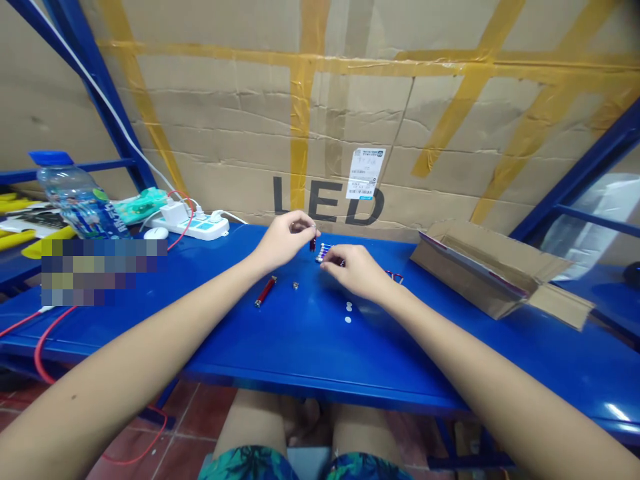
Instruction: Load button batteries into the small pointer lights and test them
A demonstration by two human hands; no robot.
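My left hand (284,239) is raised slightly over the blue table (280,347), its fingers pinched on a small dark red part (313,243). My right hand (353,269) rests on the table just right of it, fingertips closed on a small silver and purple piece (325,252). A red pen-like tube (265,291) lies on the table below my left hand, with a tiny metal ring (295,286) beside it. Two small white discs (348,312) lie in front of my right hand.
An open cardboard box (493,273) lies at the right. At the back left stand a water bottle (80,200), a white power strip (193,223) with red cable, and a tissue pack (143,203). A taped cardboard wall marked LED (327,200) closes the back.
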